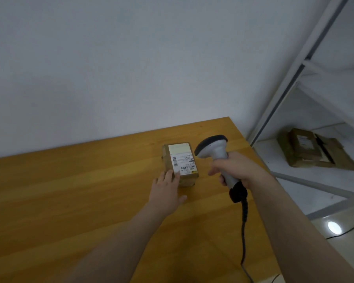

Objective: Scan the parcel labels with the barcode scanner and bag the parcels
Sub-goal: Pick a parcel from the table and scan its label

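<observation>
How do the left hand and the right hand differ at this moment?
The left hand lies flat, straight fingers touching the parcel; the right hand is curled round the barcode scanner. The left hand holds nothing; the right hand holds the scanner above the table. Both are bare.

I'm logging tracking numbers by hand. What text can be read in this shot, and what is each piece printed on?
"1098": large print at the far right of the white label on the parcel.
"9020 1098 41", roughly: under the label's near barcode, with one end covered by the left hand.
Label's fine print: too small to read.
Labels on the shelf parcels: blurred.
Barcode scanner: no text visible.
</observation>
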